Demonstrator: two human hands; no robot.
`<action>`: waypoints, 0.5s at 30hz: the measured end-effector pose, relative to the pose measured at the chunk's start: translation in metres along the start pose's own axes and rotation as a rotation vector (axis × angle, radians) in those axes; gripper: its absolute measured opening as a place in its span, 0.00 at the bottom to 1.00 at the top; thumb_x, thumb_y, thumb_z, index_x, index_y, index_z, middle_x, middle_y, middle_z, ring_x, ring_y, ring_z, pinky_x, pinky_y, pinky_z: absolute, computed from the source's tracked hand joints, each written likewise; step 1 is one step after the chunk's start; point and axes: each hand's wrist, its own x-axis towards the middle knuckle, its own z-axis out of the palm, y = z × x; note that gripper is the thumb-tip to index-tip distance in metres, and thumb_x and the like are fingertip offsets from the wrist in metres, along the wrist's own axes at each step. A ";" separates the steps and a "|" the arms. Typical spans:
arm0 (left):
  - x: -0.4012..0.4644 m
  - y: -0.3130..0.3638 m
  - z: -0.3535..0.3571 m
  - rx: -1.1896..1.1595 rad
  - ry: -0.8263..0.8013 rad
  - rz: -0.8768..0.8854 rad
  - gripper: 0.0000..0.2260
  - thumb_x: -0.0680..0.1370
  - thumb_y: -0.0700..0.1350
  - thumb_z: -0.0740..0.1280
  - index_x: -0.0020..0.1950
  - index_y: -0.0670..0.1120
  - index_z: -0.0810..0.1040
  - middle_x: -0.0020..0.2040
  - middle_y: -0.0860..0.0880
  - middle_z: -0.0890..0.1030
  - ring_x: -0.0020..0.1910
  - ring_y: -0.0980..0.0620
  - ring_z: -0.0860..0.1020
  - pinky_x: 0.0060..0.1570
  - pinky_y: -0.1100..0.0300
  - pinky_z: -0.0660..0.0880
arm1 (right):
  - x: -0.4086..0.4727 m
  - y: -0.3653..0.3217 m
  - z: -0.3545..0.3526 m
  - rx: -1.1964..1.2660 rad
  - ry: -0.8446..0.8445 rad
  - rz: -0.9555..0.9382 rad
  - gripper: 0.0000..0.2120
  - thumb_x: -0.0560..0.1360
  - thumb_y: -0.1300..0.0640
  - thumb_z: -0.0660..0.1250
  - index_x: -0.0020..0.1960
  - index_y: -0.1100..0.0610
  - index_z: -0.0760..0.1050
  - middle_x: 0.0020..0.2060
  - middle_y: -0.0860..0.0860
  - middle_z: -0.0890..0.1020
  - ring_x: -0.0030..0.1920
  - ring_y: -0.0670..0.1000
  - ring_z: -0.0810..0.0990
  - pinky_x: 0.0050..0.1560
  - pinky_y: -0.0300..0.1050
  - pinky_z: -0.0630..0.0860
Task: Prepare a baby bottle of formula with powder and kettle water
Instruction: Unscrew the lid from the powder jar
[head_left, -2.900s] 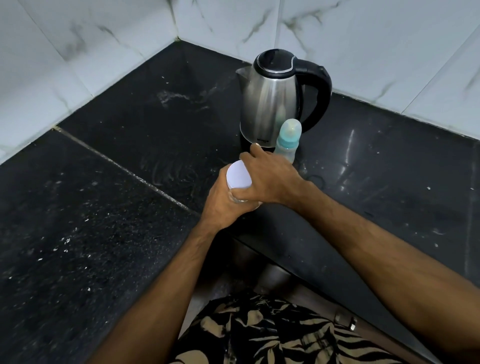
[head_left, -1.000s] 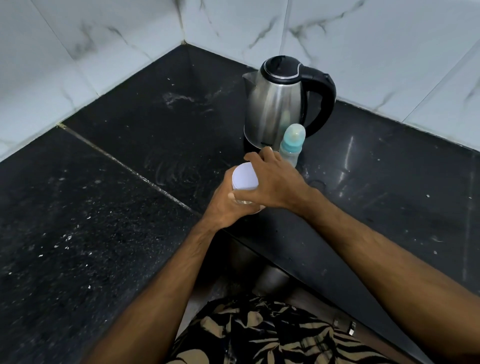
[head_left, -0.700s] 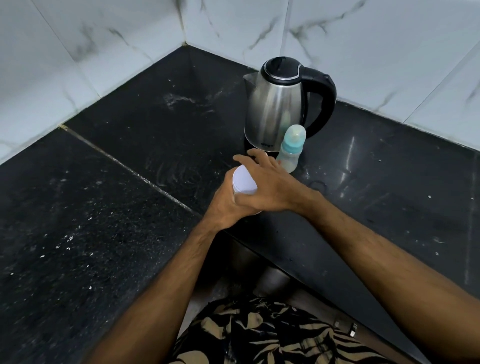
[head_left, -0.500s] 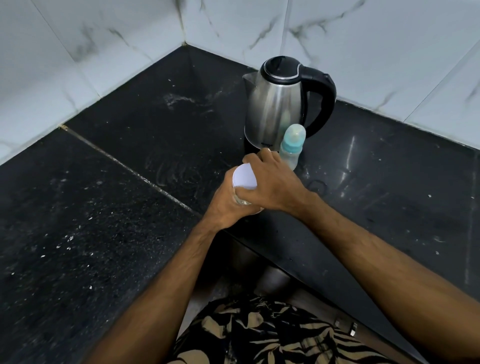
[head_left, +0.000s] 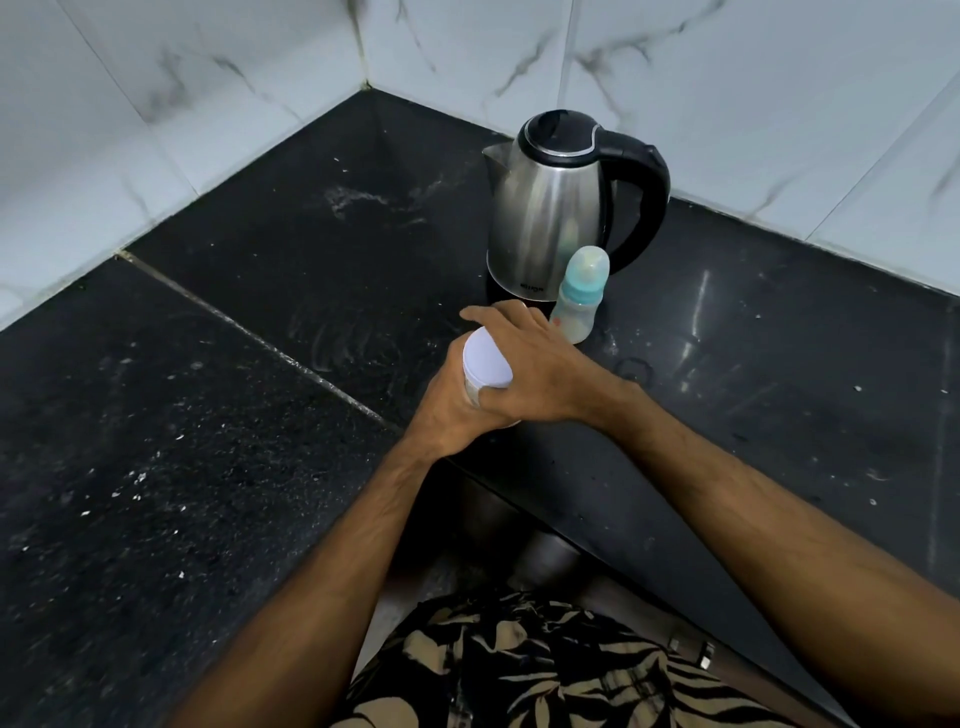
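Near counter front edge: my left hand grips powder jar body, right hand curled over white lid. Step, I judge: unscrewing. Baby bottle capped, beside kettle. Next: lid off, uncap bottle.

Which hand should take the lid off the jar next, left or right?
Right. The right hand already curls over the jar's white lid, while the left hand grips the jar body below it, likely steadying. The lid looks still seated.
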 end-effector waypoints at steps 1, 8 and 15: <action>-0.001 -0.001 -0.001 0.007 -0.007 0.010 0.39 0.63 0.43 0.81 0.64 0.64 0.63 0.53 0.70 0.71 0.51 0.77 0.73 0.44 0.82 0.66 | 0.000 0.001 0.000 0.023 -0.003 -0.001 0.44 0.66 0.42 0.72 0.77 0.50 0.57 0.69 0.52 0.65 0.68 0.56 0.66 0.67 0.58 0.67; -0.003 -0.001 -0.002 0.043 -0.003 0.026 0.45 0.65 0.42 0.82 0.74 0.57 0.60 0.60 0.62 0.73 0.55 0.67 0.73 0.45 0.79 0.68 | -0.002 0.002 0.001 -0.111 0.109 0.051 0.38 0.68 0.40 0.71 0.72 0.54 0.65 0.63 0.53 0.72 0.62 0.56 0.71 0.63 0.57 0.71; -0.004 -0.004 -0.005 0.043 -0.019 0.023 0.43 0.66 0.41 0.82 0.70 0.61 0.58 0.58 0.65 0.71 0.54 0.74 0.72 0.44 0.81 0.68 | -0.001 0.005 -0.003 -0.087 0.062 0.050 0.46 0.66 0.33 0.71 0.76 0.52 0.60 0.68 0.53 0.69 0.66 0.56 0.69 0.65 0.57 0.70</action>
